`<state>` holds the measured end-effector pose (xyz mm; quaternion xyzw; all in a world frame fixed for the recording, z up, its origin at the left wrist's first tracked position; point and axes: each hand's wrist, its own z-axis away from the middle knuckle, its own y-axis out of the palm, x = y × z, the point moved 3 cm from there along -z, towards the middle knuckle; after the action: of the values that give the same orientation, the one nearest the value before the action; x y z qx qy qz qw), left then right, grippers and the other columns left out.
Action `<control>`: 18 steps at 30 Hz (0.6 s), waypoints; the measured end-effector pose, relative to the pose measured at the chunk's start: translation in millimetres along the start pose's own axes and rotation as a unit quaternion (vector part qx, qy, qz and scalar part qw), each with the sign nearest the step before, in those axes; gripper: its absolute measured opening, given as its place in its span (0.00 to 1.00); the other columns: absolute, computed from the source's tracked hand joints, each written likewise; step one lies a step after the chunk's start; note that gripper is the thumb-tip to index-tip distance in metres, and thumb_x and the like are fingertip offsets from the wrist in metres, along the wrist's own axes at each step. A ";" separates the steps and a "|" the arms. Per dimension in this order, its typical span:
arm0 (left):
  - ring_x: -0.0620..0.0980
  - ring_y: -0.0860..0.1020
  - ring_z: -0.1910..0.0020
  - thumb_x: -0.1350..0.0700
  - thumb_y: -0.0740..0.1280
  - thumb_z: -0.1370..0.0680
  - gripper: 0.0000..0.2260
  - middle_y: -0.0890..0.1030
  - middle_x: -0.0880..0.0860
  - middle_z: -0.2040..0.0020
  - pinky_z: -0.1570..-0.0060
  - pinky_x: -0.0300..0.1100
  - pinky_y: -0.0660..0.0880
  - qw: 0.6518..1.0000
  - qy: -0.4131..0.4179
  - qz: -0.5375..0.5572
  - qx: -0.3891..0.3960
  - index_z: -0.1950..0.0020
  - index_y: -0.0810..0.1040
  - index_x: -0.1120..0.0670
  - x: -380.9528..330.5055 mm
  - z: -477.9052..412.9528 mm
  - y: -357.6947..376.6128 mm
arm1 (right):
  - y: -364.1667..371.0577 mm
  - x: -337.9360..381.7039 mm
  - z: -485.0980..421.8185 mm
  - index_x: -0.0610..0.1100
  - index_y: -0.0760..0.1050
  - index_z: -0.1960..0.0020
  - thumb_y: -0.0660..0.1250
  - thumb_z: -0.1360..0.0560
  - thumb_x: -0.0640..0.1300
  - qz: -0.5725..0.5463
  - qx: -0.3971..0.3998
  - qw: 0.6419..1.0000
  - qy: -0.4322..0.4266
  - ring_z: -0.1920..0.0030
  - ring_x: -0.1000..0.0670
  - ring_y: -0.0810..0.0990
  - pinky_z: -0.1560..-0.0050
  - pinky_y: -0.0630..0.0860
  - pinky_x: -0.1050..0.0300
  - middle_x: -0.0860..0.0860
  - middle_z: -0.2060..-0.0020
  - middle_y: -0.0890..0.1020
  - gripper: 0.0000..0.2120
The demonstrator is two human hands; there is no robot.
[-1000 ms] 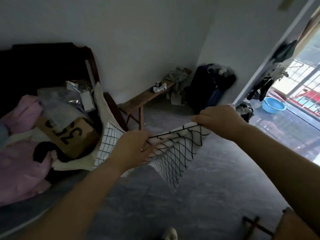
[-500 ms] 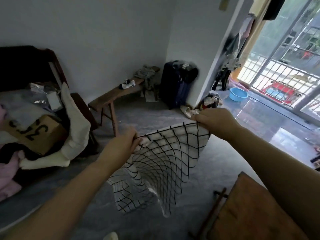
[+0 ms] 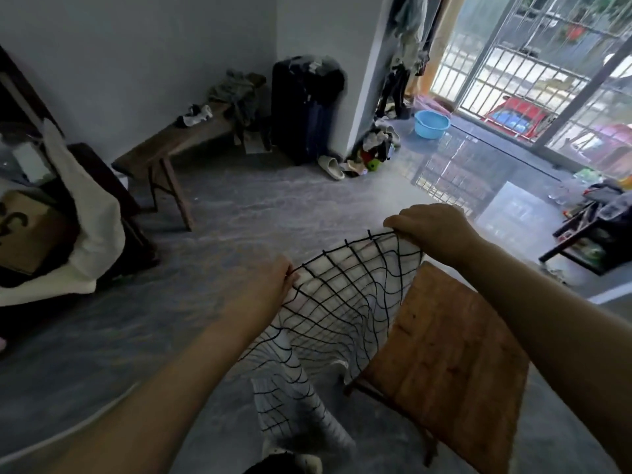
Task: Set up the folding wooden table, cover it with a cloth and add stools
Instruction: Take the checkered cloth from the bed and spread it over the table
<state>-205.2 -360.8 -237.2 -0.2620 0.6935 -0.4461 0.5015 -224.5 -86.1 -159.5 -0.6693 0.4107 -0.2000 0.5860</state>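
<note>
A white cloth [image 3: 338, 302] with a black grid pattern hangs between my two hands. My left hand [image 3: 266, 282] grips its top edge at the left. At the right end of that edge, my right hand [image 3: 431, 227] grips the other corner. The cloth sags in the middle and trails down toward the floor. The small wooden table [image 3: 451, 357] stands unfolded at the lower right, its bare brown top just right of the hanging cloth. My right forearm crosses above the table top.
A long wooden bench [image 3: 178, 142] with clothes on it stands by the far wall, next to a dark suitcase [image 3: 304, 104]. Bedding and a cardboard box [image 3: 27, 230] are piled at the left. A blue basin [image 3: 431, 124] sits near the barred balcony door.
My view has swung right and down, away from the pile at the left. The cloth has come along in both hands and the table top has come fully into view beside it.
</note>
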 end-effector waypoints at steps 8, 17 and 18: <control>0.43 0.71 0.69 0.47 0.61 0.22 0.09 0.72 0.45 0.67 0.69 0.41 0.68 0.995 0.001 0.099 0.002 0.51 0.71 0.52 -2.9 -3.7 13.6 | -6.2 -11.8 7.1 0.46 0.77 0.50 0.55 0.27 0.46 0.011 0.025 1.000 0.012 0.69 0.45 0.80 0.74 0.74 0.57 0.48 0.68 0.80 0.14; 0.43 0.72 0.68 0.42 0.65 0.25 0.10 0.71 0.42 0.68 0.70 0.33 0.64 0.990 -0.001 0.124 0.060 0.56 0.69 0.47 -2.1 -2.1 40.1 | -42.1 -40.6 -27.1 0.49 0.73 0.47 0.73 0.35 0.34 0.063 0.016 0.998 -0.002 0.66 0.43 0.79 0.71 0.73 0.55 0.46 0.67 0.80 0.21; 0.39 0.70 0.69 0.43 0.66 0.25 0.09 0.71 0.41 0.68 0.71 0.30 0.62 0.990 -0.005 0.130 0.060 0.56 0.70 0.46 -4.6 -0.6 41.4 | -46.6 -45.8 -27.6 0.47 0.75 0.47 0.74 0.36 0.33 0.069 0.011 0.998 0.001 0.66 0.43 0.80 0.70 0.71 0.57 0.46 0.67 0.80 0.20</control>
<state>-200.6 -337.6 -271.6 -0.1414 0.6912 -0.4166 0.5733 -257.2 -68.5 -99.0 -0.6325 0.4540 -0.1647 0.6055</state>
